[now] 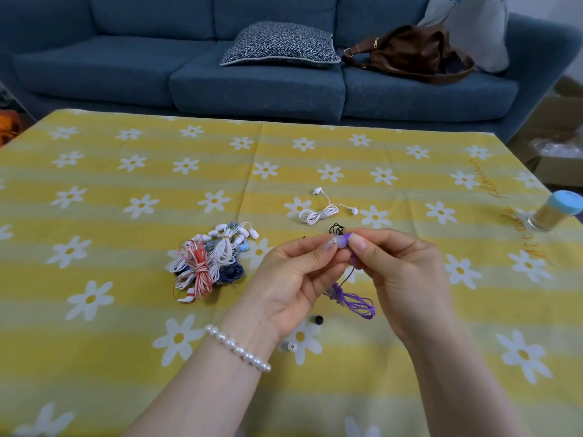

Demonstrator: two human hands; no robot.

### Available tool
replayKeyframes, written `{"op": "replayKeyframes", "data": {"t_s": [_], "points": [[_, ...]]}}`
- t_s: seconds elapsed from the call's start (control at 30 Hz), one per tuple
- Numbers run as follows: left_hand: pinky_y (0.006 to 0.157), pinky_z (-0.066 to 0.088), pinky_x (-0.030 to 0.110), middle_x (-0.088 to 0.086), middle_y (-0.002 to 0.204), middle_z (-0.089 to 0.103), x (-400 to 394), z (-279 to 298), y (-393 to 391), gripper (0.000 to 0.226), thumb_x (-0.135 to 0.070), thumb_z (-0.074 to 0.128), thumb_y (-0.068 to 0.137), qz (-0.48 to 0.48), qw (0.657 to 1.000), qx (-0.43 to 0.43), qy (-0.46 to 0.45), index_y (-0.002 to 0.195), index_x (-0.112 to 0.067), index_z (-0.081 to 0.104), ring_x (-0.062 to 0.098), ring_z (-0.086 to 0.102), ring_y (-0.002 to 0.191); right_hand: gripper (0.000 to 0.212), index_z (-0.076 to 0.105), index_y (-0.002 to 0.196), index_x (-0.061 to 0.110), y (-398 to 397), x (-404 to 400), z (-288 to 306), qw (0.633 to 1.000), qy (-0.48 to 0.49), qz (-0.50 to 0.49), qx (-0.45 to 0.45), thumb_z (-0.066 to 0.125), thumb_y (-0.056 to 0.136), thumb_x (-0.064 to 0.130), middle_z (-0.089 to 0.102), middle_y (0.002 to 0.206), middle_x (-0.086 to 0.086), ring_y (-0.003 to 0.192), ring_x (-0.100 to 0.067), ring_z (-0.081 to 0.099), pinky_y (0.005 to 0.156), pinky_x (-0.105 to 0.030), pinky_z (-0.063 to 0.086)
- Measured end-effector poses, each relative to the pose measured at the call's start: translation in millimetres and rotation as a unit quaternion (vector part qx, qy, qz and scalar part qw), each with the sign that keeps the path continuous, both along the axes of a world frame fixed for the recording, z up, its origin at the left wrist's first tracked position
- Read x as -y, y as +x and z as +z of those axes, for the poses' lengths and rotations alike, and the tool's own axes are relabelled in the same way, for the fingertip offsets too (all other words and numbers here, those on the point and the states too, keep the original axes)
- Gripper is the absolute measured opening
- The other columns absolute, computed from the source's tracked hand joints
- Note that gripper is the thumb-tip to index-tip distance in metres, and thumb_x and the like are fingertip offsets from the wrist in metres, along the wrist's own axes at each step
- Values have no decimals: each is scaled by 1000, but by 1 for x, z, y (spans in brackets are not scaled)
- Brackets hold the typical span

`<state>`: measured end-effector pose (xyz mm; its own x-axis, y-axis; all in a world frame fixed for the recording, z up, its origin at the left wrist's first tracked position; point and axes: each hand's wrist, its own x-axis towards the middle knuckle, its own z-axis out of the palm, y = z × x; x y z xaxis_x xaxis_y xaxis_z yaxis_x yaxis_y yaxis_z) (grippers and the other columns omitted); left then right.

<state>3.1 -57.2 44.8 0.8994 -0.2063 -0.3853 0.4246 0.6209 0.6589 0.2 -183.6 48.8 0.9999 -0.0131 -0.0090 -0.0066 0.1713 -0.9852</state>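
Note:
Both my hands are raised over the yellow daisy tablecloth (126, 310) and meet on a purple earbud (344, 240). My right hand (400, 272) pinches the earbud between thumb and forefinger. My left hand (293, 279), with a pearl bracelet at the wrist, pinches its clear tip. The earbud's bundled purple cable (356, 302) hangs below my hands. A small black ear tip (317, 319) and a clear ear tip (289, 346) lie on the cloth under my left wrist.
A pile of several bundled earphones (209, 260) in white, red and blue lies to the left. A white bundled earphone (325, 209) and a black cable (336, 229) lie beyond my hands. A jar with a blue lid (555, 214) stands at the right edge. A blue sofa (252, 77) is behind.

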Motion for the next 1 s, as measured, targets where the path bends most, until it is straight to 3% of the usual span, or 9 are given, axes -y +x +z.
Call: {"op": "replayKeyframes", "data": {"t_s": [0.17,0.3,0.53,0.7,0.83,1.0], "points": [[47,52,15,5,57,67,0,-1,1,13,-4,60,59,-13,999,-30,-29,60,-4,73,7,65,49,14,76,68,19,-1,-1,-1,1000,-3,16,-5,69,58,24,69,66,-6,64,-17,58,68,-27,49],[48,52,15,5,56,67,3,-2,1,12,-5,61,58,-6,1000,-6,-7,59,-4,73,8,65,50,11,76,66,18,-1,1,-2,1000,7,7,-17,67,60,22,70,65,-4,63,-17,57,66,-27,47],[54,54,16,7,61,70,5,-2,0,15,-1,60,59,-4,999,51,-10,64,-4,74,11,68,57,20,75,64,14,0,1,0,992,116,-13,-57,71,48,26,70,66,-4,61,-13,60,60,-20,50],[55,54,15,5,62,70,5,-3,0,14,-6,61,60,-4,999,49,-15,62,-7,74,8,67,57,9,74,63,11,-1,-1,1,993,110,-16,-48,66,60,15,70,64,-2,56,-10,60,56,-17,48],[52,54,16,6,60,69,6,-4,1,12,-3,62,58,-2,999,29,-22,62,-5,74,8,67,54,10,75,64,14,-2,-1,0,996,71,-17,-41,67,58,17,69,63,-2,57,-11,57,58,-18,47],[49,52,14,5,55,67,4,-4,1,20,-10,70,39,-19,999,7,-30,58,-6,73,7,65,50,11,76,65,18,-3,0,1,999,21,-7,-28,68,57,22,69,63,-2,60,-14,58,64,-25,48]]}}
